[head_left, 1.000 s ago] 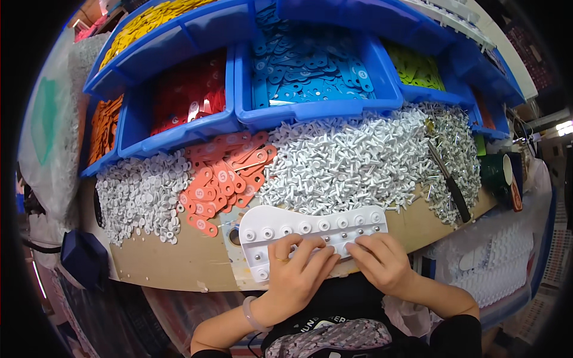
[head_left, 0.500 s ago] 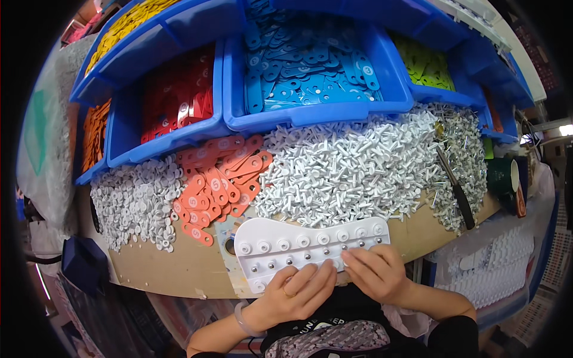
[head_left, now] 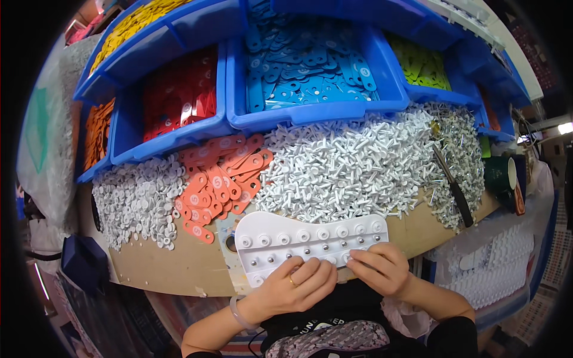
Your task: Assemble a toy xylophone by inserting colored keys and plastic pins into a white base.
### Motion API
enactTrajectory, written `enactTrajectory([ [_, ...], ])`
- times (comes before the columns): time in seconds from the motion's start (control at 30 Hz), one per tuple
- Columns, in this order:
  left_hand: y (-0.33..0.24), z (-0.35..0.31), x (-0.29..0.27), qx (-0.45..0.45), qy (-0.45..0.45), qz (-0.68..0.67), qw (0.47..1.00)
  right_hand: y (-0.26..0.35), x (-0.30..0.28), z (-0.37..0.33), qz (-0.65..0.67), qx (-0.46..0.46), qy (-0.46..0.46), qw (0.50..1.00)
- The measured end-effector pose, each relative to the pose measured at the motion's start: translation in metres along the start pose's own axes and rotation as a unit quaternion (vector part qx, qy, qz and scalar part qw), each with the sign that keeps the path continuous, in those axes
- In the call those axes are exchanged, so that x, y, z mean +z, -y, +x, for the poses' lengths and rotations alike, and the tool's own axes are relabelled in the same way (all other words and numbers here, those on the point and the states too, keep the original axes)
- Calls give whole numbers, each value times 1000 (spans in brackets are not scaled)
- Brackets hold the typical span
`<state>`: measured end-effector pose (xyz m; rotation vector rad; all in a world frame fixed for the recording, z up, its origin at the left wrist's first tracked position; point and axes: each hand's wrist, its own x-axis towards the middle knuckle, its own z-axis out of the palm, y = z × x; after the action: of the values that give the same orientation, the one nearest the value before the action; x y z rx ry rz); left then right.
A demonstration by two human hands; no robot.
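Observation:
A white plastic plate [head_left: 274, 230] with a wavy far edge lies at the near side of the table. White ring-shaped pieces line its far row, and shiny metal heads stand along its middle row. My left hand [head_left: 301, 285] has its fingers curled together over the plate's near edge, hiding part of the near row. My right hand [head_left: 381, 269] is beside it, fingertips pinched at the same edge. White round bits show at the fingertips; whether the right fingers grip one is hidden.
Beyond the plate lie heaps of white rivets [head_left: 346, 161], white washers [head_left: 140, 200], coral tags [head_left: 218, 185] and metal screws [head_left: 456, 137]. A dark-handled screwdriver [head_left: 459, 203] rests on the screws. Blue bins [head_left: 328, 113] of coloured tags stand behind. A green mug [head_left: 500, 173] is at the right.
Both hands stay at the plate's near edge. The plate has shifted slightly away from me, and my left fingers have moved a little, now covering more of the middle row.

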<state>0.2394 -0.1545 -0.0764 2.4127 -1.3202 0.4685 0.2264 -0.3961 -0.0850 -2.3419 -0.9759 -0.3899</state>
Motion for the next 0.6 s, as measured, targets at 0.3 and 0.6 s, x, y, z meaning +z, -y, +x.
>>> enactTrajectory([
  [0.3,-1,-3,-4,-15,2,-34,999,4,3,12,32,18,20,999],
  [0.6,-12,-6,1,-114,-16,-101,988,14,-2,23,46,122,24,991],
])
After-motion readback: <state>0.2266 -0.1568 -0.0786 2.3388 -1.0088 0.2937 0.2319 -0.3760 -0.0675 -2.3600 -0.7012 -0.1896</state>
